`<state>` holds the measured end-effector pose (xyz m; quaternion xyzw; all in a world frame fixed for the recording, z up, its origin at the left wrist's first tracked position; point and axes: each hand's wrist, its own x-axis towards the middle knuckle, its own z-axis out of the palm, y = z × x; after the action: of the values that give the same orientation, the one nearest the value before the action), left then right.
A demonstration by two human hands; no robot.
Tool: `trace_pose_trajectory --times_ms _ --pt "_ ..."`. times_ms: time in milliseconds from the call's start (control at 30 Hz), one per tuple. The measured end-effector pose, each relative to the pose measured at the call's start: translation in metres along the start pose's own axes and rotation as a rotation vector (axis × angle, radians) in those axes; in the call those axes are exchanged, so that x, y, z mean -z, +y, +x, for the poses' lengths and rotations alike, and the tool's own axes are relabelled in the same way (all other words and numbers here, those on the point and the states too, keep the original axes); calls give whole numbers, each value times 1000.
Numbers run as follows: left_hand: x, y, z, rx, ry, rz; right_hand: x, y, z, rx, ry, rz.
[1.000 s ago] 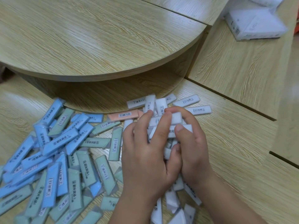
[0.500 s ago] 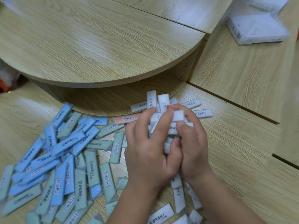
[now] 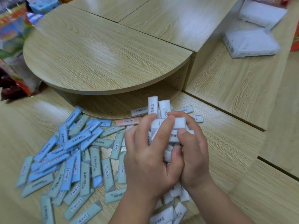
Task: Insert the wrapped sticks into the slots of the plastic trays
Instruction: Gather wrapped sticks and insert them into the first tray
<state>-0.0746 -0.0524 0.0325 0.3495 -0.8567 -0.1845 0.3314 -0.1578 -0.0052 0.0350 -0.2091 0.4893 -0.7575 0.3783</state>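
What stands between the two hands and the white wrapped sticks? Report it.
Nothing visible does: the left hand and right hand both grip the bundle of white wrapped sticks directly. No slotted plastic tray is recognisable in view.

Light wood-grain desk (image 3: 229, 152). Raised half-round shelf (image 3: 97, 54) behind, shadowed gap beneath. Stepped wooden ledge (image 3: 226, 81) to the right, carrying white boxes (image 3: 250, 43). Colourful packets (image 3: 13, 34) far left, blurred. Even, soft light.

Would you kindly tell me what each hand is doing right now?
Left hand: gripping the bunch of white sticks.
Right hand: gripping the same bunch.
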Motion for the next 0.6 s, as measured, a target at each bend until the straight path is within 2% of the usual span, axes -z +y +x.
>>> trace_pose_trajectory --times_ms 267,600 --pt "18 50 -6 -31 -62 -17 11 -46 -29 8 24 38" --pt "-10 122 -8 -177 -194 -157 66 -94 -61 102 287 65"
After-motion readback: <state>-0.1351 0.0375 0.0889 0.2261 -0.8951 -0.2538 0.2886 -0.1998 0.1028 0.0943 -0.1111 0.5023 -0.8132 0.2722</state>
